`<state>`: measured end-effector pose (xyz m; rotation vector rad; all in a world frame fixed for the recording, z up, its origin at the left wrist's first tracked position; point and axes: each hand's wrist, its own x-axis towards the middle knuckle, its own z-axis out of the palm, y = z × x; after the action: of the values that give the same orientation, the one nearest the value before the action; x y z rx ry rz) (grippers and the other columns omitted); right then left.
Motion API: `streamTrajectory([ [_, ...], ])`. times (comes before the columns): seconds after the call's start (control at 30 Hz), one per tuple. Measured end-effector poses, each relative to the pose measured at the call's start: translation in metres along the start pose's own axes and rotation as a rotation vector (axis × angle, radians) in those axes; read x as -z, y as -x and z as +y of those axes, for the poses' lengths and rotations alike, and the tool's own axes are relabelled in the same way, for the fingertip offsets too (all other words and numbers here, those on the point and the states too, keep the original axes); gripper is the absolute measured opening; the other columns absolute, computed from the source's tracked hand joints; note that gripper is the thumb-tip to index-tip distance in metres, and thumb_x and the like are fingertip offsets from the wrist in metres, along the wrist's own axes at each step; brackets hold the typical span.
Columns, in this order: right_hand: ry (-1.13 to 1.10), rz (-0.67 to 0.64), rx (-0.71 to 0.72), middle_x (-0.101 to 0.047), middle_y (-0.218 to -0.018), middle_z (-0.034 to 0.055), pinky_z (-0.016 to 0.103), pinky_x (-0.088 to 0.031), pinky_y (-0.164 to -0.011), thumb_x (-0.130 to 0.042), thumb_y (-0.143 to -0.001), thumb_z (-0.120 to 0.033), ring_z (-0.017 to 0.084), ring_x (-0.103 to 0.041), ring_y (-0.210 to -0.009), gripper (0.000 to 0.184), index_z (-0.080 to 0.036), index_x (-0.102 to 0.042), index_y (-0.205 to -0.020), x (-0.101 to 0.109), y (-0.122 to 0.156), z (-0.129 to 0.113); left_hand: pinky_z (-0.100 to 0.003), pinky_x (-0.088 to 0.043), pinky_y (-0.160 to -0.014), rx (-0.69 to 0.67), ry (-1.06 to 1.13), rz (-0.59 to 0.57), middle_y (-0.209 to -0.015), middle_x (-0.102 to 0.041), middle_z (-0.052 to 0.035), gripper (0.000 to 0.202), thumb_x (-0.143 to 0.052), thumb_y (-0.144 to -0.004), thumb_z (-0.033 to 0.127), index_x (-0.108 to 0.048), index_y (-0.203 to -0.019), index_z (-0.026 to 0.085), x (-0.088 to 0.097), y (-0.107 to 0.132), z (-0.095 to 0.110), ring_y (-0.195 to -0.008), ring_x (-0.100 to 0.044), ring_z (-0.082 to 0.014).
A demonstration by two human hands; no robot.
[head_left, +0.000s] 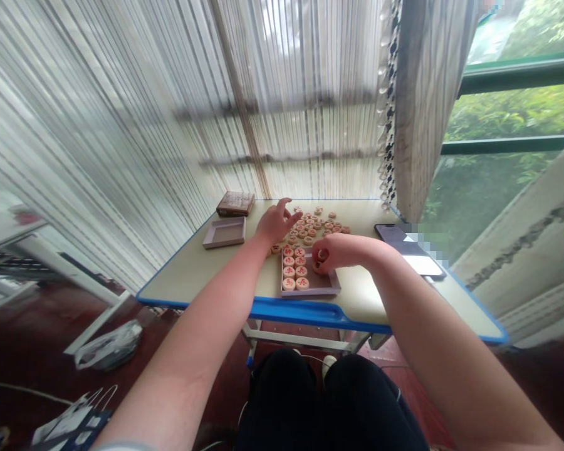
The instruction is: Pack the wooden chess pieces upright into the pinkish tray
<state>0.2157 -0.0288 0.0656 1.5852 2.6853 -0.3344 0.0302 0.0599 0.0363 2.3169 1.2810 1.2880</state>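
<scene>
Chinese chess pieces, round and pale wood with red characters, stand in two columns point(295, 270) in the left part of a shallow open box point(331, 289). My right hand point(341, 249) is over the box's right part, its thumb and fingers closed on a Chinese chess piece point(318, 266), which is partly covered. My left hand point(275, 223) hovers behind the box with its fingers apart and nothing in them. Close to its fingertips, loose pieces point(310, 228) lie scattered across the tabletop; the hands and box wall hide some of them.
An empty box tray point(225, 233) lies at the table's left, with a brown patterned box point(235, 203) behind it. On the right is a dark phone point(389, 234) beside a bright white item point(423, 265). The table point(183, 275) has a blue edge; a curtain point(301, 125) hangs behind.
</scene>
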Motion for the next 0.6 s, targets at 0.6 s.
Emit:
streamTrajectory([
  [0.6, -0.029, 0.005, -0.003, -0.064, -0.067, 0.0003, 0.025, -0.037, -0.049, -0.068, -0.059, -0.025, 0.015, -0.055, -0.057, 0.017, -0.025, -0.071, -0.076, 0.0017, -0.0021, 0.0055, -0.033, -0.04, -0.078, -0.064, -0.117, -0.082, -0.073, -0.064, -0.0056, 0.048, -0.061, -0.07, 0.054, -0.061, -0.101, 0.018, -0.0001, 0.0009, 0.0021, -0.081, -0.056, -0.0222],
])
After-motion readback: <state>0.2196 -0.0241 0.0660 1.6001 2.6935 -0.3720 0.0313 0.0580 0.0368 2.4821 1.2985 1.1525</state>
